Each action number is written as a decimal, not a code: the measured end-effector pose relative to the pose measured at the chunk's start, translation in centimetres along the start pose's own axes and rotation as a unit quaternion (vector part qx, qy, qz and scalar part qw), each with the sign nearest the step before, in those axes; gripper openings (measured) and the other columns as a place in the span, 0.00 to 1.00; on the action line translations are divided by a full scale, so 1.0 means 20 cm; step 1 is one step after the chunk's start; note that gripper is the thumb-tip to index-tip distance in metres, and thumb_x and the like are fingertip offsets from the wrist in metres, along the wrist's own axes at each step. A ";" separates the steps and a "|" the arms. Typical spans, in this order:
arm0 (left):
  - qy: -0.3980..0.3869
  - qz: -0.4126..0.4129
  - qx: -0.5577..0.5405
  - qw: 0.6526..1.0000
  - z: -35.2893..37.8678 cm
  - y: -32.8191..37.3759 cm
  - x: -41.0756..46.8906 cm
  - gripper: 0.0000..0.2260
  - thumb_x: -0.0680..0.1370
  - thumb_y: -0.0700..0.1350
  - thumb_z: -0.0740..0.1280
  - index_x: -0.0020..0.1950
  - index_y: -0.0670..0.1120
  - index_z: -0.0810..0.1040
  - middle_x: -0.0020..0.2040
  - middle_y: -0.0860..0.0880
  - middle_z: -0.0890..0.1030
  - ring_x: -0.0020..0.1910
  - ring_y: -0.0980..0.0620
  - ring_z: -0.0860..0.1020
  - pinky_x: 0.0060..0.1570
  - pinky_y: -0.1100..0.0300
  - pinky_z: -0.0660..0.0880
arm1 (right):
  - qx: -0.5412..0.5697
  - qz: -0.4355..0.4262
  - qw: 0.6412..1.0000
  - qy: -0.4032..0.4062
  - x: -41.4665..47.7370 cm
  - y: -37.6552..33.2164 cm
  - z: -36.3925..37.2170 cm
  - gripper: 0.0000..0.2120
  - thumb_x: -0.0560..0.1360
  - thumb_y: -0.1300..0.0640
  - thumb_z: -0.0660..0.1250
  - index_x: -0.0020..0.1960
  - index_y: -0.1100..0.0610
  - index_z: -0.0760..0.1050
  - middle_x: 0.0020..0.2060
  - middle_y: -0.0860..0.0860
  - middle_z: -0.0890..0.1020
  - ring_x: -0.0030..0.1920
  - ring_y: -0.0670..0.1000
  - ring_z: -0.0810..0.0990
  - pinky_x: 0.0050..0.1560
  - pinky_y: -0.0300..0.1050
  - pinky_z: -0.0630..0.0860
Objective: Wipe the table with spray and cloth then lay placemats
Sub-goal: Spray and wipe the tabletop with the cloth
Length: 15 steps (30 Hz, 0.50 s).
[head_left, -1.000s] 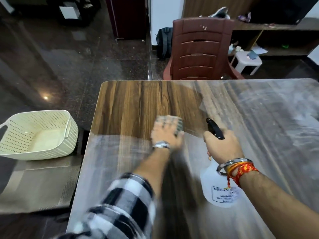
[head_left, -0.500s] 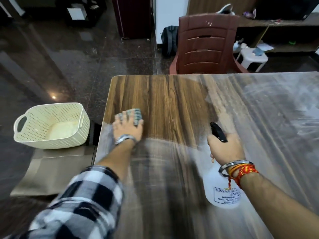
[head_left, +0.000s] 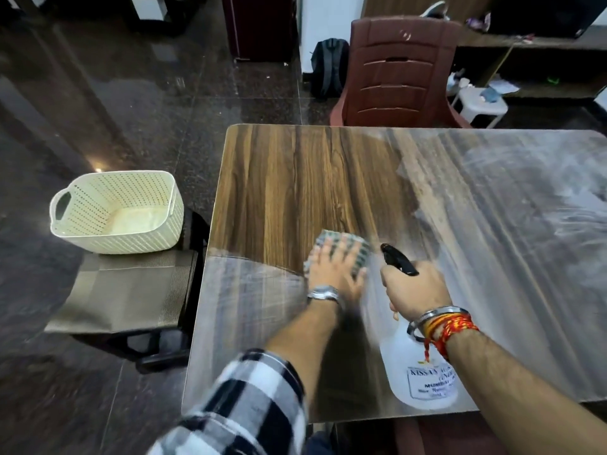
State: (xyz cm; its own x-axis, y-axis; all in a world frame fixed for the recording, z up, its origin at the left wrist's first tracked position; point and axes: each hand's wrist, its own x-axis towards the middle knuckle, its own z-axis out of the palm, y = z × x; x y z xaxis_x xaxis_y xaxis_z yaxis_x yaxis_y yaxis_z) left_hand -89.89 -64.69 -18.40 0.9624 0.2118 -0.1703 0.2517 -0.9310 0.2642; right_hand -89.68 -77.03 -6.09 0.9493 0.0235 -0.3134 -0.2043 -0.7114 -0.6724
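Wiping step in hand. Our left hand lies flat, fingers spread, pressing a checked cloth onto the desk near its middle, just at the edge between the clear wood grain and the hazy, streaked film. Nothing gripped; the palm only bears down on the cloth.

Our right hand is closed round the neck of the spray bottle, black nozzle pointing away, the bottle's body low by the desk's near edge.

Film covers the near strip and the whole right half, so we judge the wipe well short of done. Next move likely calls for sweeping the cloth toward us and rightward through the haze.

Placemats wait on a seat left of the desk, under a cream basket. Not yet laid.
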 end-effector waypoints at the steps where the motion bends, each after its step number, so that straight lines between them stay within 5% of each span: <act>1: -0.022 0.029 0.004 0.999 0.03 0.09 -0.05 0.28 0.78 0.59 0.48 0.78 0.55 0.51 0.79 0.50 0.51 0.77 0.45 0.48 0.75 0.46 0.41 | -0.005 0.008 1.000 0.002 -0.02 0.01 0.00 0.10 0.66 0.52 0.66 0.31 0.57 0.76 0.30 0.58 0.82 0.35 0.63 0.83 0.39 0.53 0.81; 5: -0.022 0.006 -0.007 1.000 0.04 0.06 -0.11 0.29 0.78 0.62 0.46 0.78 0.56 0.50 0.79 0.50 0.50 0.78 0.45 0.47 0.75 0.47 0.43 | -0.019 0.021 1.000 0.007 -0.05 0.09 -0.02 0.11 0.65 0.49 0.64 0.32 0.56 0.75 0.31 0.59 0.82 0.35 0.62 0.83 0.39 0.52 0.82; 12: 0.061 -0.264 -0.007 0.963 -0.16 -0.75 -0.17 0.32 0.79 0.65 0.46 0.79 0.52 0.43 0.80 0.46 0.47 0.78 0.42 0.47 0.75 0.45 0.48 | -0.005 0.014 1.000 -0.010 -0.11 0.19 -0.08 0.10 0.65 0.51 0.63 0.31 0.57 0.72 0.33 0.62 0.82 0.37 0.64 0.83 0.40 0.56 0.81; 15: 0.085 -0.330 -0.063 0.938 -0.17 -0.84 -0.24 0.32 0.79 0.64 0.48 0.79 0.53 0.44 0.80 0.49 0.48 0.77 0.41 0.46 0.75 0.45 0.47 | 0.007 0.004 1.000 -0.010 -0.14 0.23 -0.11 0.12 0.66 0.51 0.63 0.34 0.61 0.75 0.35 0.63 0.83 0.37 0.65 0.83 0.41 0.56 0.81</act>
State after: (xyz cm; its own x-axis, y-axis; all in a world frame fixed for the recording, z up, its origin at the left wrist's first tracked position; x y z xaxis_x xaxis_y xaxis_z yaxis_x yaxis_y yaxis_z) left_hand -98.43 -48.99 -18.79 0.5922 0.7841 -0.1857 0.7985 -0.5400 0.2660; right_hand -92.67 -81.81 -6.86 0.9426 0.0315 -0.3326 -0.2159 -0.7025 -0.6782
